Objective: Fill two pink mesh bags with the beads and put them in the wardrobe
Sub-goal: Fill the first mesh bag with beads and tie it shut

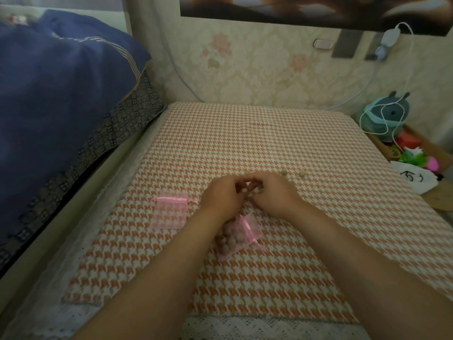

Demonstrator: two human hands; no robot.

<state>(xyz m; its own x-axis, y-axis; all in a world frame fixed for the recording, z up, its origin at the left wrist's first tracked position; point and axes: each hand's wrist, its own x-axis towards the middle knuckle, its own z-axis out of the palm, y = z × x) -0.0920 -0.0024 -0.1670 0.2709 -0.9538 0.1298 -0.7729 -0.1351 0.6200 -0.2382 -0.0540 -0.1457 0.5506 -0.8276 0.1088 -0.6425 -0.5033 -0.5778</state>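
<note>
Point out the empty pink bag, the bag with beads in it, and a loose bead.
empty pink bag [169, 214], head view, middle of mesh
filled pink bag [232, 241], head view, bead-filled part
loose bead [302, 174], head view, its centre

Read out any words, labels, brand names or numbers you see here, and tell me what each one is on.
No text here can be read for certain.
White bag at the right: black marks, perhaps a drawing or characters; too unclear to read.
Poster on the wall: blurred, no lettering shows.
</note>
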